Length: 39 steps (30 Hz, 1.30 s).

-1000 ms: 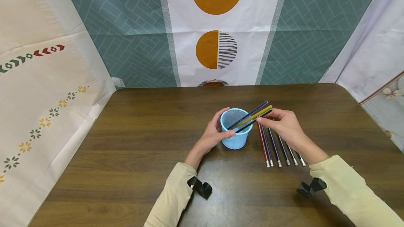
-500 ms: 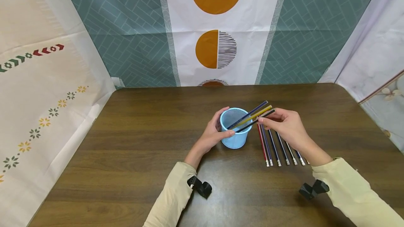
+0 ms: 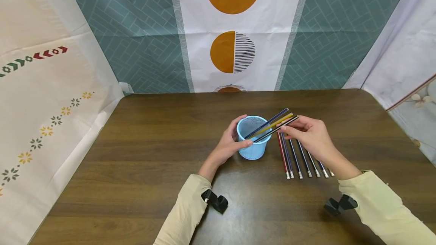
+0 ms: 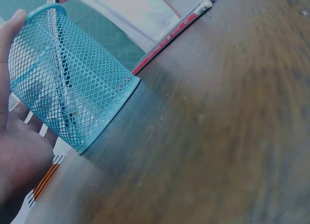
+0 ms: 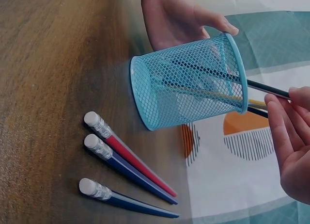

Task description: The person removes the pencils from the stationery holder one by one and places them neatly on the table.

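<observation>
A light blue mesh pencil cup [image 3: 253, 153] stands upright on the table, gripped from its left side by my left hand [image 3: 227, 146], thumb at the rim. My right hand [image 3: 311, 134] pinches a dark pencil with pale stripes [image 3: 263, 137] between thumb and fingers; its lower end is inside the cup. A blue pencil [image 3: 276, 116] and a yellow pencil [image 3: 287, 117] lean in the cup against the right side of its rim. In the right wrist view the pencils' lower parts show through the mesh [image 5: 193, 86].
Right of the cup, a row of several pencils lies on the brown table [image 3: 153, 169], eraser ends toward me. A red pencil [image 3: 283, 156] is leftmost, nearest the cup; my right hand and forearm partly cover the row. A patterned cloth [image 3: 235, 48] hangs behind the table.
My right hand has shifted slightly right, and the upper end of the dark pencil has moved a little up and right with its stripes turned into view. My left hand stays on the cup.
</observation>
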### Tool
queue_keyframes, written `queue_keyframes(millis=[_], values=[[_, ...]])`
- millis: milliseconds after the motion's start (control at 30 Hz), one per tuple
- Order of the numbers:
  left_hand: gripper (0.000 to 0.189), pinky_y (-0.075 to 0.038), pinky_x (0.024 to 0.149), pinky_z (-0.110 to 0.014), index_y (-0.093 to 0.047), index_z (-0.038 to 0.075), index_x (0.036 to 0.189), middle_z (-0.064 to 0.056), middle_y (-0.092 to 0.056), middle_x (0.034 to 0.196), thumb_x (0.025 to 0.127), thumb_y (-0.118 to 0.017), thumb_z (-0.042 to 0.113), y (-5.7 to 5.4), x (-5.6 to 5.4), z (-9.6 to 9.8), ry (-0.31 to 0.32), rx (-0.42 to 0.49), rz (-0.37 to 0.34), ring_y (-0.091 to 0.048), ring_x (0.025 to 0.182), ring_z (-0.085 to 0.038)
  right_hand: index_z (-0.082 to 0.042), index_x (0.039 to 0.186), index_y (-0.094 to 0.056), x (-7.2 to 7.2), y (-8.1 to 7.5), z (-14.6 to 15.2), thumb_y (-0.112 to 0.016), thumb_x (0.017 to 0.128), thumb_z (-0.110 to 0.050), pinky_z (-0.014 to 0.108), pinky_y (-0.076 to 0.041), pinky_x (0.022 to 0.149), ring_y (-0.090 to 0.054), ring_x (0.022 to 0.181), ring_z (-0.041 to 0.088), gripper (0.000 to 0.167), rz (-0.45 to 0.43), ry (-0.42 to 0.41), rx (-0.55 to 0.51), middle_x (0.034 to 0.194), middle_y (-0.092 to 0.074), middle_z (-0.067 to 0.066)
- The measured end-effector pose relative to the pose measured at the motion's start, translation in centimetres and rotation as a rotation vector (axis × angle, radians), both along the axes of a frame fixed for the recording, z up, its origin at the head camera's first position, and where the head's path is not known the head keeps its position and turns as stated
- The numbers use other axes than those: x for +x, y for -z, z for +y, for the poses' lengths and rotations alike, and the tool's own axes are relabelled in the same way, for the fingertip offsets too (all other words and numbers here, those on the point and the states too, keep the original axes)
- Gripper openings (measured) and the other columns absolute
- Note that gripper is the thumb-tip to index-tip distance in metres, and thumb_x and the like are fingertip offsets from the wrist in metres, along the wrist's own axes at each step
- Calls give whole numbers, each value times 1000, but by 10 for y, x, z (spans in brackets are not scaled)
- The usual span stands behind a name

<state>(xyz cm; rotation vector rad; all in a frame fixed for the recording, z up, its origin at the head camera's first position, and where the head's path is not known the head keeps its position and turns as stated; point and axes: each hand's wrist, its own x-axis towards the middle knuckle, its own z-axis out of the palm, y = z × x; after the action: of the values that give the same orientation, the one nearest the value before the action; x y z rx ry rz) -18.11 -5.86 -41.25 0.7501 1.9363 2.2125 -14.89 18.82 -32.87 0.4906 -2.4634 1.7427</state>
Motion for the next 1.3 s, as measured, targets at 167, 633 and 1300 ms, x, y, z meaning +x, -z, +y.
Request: queue_keyframes(millis=[167,633,1300], values=[[85,-34,102,-33,-28,1,148,-20,-46,134,81,-77,17,3,-1,1,4,3,-4,-45,121,-22,14,104,-63,0,0,1,-67,89,1,29,-55,66,-69,75,11,20,39,-10,-18,89,-72,-4],[80,-32,105,-39,-29,3,149,-24,-45,135,80,-71,-2,-1,-1,0,-3,-3,3,-43,124,-31,9,99,-65,7,-2,0,-68,87,5,25,-54,64,-68,70,8,14,151,42,36,88,-72,-1],[80,-32,105,-38,-29,2,148,-21,-45,135,79,-70,0,2,-2,1,-11,-3,0,-44,124,-27,17,100,-59,7,-29,2,-61,85,18,22,-54,66,-68,73,9,16,335,75,-142,94,-68,0]])
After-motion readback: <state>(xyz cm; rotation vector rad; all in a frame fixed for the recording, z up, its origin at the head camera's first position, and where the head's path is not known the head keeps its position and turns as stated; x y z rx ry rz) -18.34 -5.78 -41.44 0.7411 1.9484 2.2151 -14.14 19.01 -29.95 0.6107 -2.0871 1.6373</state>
